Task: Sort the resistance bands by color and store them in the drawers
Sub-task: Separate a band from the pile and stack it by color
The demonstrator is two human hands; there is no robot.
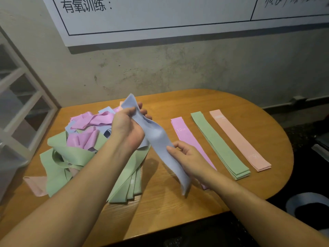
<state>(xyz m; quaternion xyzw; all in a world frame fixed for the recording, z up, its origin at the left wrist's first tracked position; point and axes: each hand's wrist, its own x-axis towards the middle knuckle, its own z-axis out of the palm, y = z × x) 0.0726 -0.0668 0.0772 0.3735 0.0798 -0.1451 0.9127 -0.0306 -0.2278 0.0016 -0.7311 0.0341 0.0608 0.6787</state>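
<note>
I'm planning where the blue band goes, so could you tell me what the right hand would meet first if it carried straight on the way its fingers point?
The right hand points up-left, so it would probably meet the left hand first, gripping the same blue band; depth is uncertain.

The place looked like a gym or fitness studio's back corner rather than a home. A white board [160, 16] hung on the bare, stained concrete wall [178, 68], ruled into boxes and headed with printed Chinese characters for aerobic training (handwriting filled the next box, too blurred to read). Below it a rounded wooden table [178, 202] carried a heap of elastic resistance bands [85, 148] and flat sorted stacks in purple [185, 132], green [220, 145] and pink [240, 139].
</note>
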